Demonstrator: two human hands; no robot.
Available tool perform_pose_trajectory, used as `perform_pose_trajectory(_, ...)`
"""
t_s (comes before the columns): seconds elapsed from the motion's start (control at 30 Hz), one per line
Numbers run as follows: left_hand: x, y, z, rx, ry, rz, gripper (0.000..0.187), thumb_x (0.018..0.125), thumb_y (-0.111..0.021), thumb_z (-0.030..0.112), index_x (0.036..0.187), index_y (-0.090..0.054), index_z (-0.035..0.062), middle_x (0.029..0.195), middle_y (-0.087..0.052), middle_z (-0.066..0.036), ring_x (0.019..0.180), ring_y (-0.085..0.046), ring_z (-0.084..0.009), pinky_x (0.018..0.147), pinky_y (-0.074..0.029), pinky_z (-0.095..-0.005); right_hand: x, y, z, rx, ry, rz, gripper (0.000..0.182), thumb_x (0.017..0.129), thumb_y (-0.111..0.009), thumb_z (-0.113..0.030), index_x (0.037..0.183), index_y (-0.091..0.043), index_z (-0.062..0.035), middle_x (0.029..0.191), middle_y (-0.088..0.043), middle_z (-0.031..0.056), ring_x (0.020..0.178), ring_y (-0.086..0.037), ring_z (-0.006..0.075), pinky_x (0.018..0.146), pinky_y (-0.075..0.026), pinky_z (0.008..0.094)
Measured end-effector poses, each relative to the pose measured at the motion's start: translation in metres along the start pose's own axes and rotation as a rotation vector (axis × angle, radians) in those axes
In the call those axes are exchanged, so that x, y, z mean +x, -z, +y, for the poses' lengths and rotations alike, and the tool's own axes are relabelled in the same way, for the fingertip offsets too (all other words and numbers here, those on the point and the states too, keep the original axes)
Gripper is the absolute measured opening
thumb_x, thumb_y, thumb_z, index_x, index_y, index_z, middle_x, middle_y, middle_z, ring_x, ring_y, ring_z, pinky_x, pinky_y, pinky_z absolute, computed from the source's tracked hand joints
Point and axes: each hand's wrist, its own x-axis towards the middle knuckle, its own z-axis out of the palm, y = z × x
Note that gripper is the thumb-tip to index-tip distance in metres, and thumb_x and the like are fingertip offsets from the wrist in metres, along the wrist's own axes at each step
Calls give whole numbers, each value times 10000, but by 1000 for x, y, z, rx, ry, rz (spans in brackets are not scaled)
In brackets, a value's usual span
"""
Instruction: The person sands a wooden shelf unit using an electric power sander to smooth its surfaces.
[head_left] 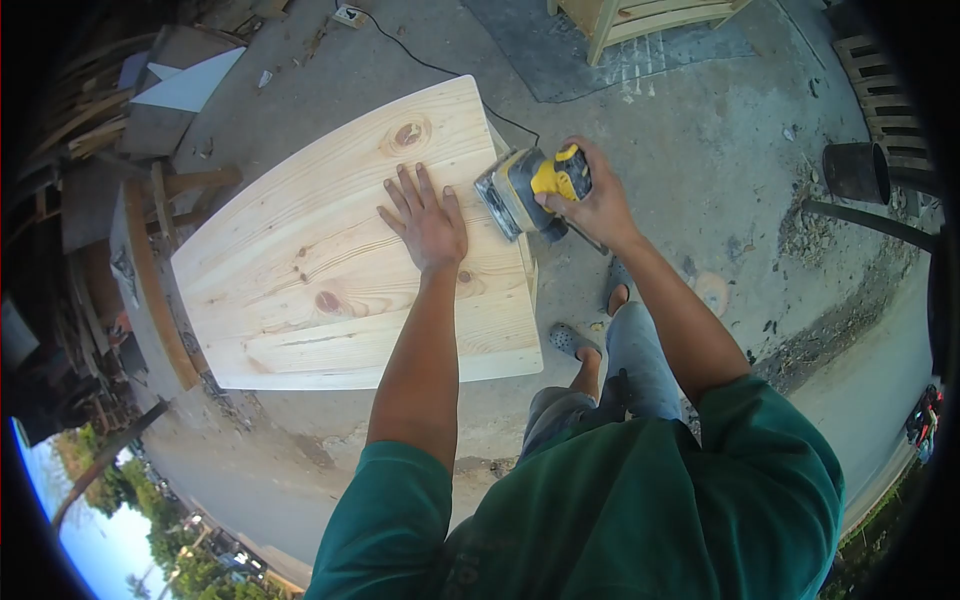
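A pale knotty wooden panel (340, 240) lies before me, its surface showing grain and dark knots. My left hand (430, 220) rests flat on it with fingers spread. At the panel's right edge, my right hand (592, 195) grips a yellow and black electric sander (540, 185). The sander is tilted, its sanding pad turned toward the panel's edge. My fingers wrap around the top of its body, and the far side of the grip is hidden.
A black cord (410, 55) runs over the concrete floor to a socket box (350, 16). Wooden furniture (650, 22) stands on a dark mat at the top. Scrap boards (185, 80) and a wooden frame (150, 280) are at left; a black bucket (856, 172) sits at right.
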Motion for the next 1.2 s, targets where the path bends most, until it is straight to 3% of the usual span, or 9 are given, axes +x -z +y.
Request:
perform_pose_trajectory(0.23,1,2,1,-5,0,12,624,1065,-304,444,1616,-241,158,1703,-118,-85,1571,-23,-323,1248,27,-562,-110,3,47,194,-104,-73,803,720,-925,-276,1362,-468,-122,1207,-594,124,1132,-604,268,988,-481,383)
perform_pose_trajectory(0.37,4,9,5,-34,2,-10,626,1059,-340,410,1611,-249,131,1699,-120,-116,1568,-20,-351,1241,30,-583,-19,-5,48,371,-157,-76,776,734,-917,-300,1347,-472,-132,1176,-594,95,1091,-591,229,989,-468,373)
perform_pose_trajectory(0.53,5,12,6,-45,-32,-22,629,1056,-354,376,1598,-261,71,1681,-163,-173,1557,-58,-403,1227,16,-602,144,-16,46,612,-312,-219,803,750,-902,-319,1385,-422,-212,1077,-609,34,814,-605,117,582,-495,257)
perform_pose_trajectory(0.67,15,8,9,-39,-45,-4,618,1049,-327,344,1592,-275,53,1672,-188,-198,1555,-90,-408,1229,-3,-583,215,-38,65,690,-368,-261,843,747,-909,-316,1411,-403,-198,1078,-616,39,789,-608,116,585,-502,258)
perform_pose_trajectory(0.77,9,4,2,-58,-40,-3,628,1043,-312,354,1584,-287,36,1664,-206,-210,1553,-107,-410,1230,-17,-579,227,-77,114,517,-161,-243,873,739,-915,-328,1421,-394,-173,1080,-620,54,814,-634,140,580,-514,267)
perform_pose_trajectory(0.9,11,3,4,-47,-42,-25,639,1053,-282,375,1590,-258,29,1671,-187,-204,1552,-111,-408,1229,-35,-574,216,-89,153,561,-520,-308,887,736,-904,-363,1432,-381,-193,1107,-612,62,853,-630,137,559,-501,262)
perform_pose_trajectory(0.97,13,0,6,-18,-38,-13,649,1063,-265,405,1598,-238,38,1680,-164,-193,1553,-102,-407,1229,-36,-572,210,-87,161,581,-580,-308,915,741,-906,-335,1454,-359,-159,1145,-615,88,933,-646,171,690,-546,289)
perform_pose_trajectory(1.07,75,-8,46,-6,490,4,658,1077,-237,445,1607,-215,56,1688,-140,-173,1554,-85,-406,1228,-36,-569,200,-91,164,622,-579,-259,897,736,-919,-289,1432,-386,-97,1147,-622,109,1034,-640,200,879,-550,329)
perform_pose_trajectory(1.2,143,-4,67,-28,180,-7,652,1081,-230,447,1599,-234,51,1680,-156,-181,1550,-76,-422,1222,-39,-585,196,-72,121,587,-419,-257,873,716,-930,-287,1398,-428,-72,1177,-612,150,1116,-630,249,990,-509,368)
